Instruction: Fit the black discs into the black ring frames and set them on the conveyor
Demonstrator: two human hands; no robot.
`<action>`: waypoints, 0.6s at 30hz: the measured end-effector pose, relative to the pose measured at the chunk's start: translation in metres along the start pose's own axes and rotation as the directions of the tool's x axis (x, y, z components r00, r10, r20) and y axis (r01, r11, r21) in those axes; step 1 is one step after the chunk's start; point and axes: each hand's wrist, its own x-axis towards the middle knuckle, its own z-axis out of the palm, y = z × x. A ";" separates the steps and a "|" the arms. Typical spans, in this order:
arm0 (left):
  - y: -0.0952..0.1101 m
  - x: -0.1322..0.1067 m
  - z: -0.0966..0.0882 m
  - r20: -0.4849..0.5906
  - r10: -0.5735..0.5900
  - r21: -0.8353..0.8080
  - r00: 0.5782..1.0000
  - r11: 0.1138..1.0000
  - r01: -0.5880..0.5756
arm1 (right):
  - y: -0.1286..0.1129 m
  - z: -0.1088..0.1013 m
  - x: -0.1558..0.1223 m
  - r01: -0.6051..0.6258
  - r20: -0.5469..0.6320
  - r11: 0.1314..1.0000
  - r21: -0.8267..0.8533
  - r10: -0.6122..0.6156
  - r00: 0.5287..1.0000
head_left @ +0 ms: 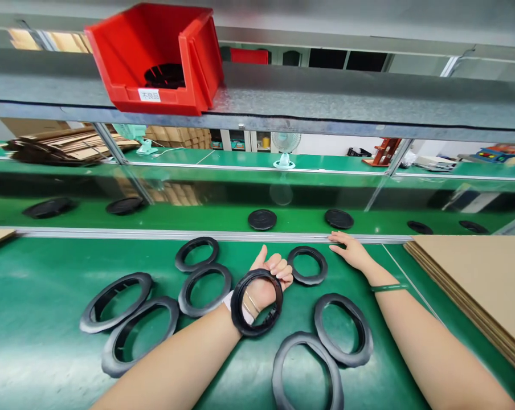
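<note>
My left hand [271,274] is turned palm up, its fingers curled over the upper right edge of a black plastic ring [239,310]. The held ring hangs over my wrist, above the green tabletop. My right hand [350,250] rests at the metal rail [223,236] with its fingers stretched out and nothing in them. Just beyond it, a black round disc [339,218] lies on the green belt [300,222]. Between my hands is a loose black ring [321,264]. Another ring [367,341] lies nearer to me, overlapping a front ring [278,373].
Several more rings lie left of my left arm, including one far ring [180,259]. Cardboard sheets [488,285] are stacked at the right. A red bin [197,68] holding black parts stands on the metal shelf [326,97] above. More discs [261,220] sit along the belt.
</note>
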 end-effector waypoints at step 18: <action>0.024 0.000 -0.013 -0.133 -0.676 0.902 0.724 0.219 0.371 | -0.025 -0.005 0.006 -0.036 -0.064 0.996 -0.083 0.031 0.997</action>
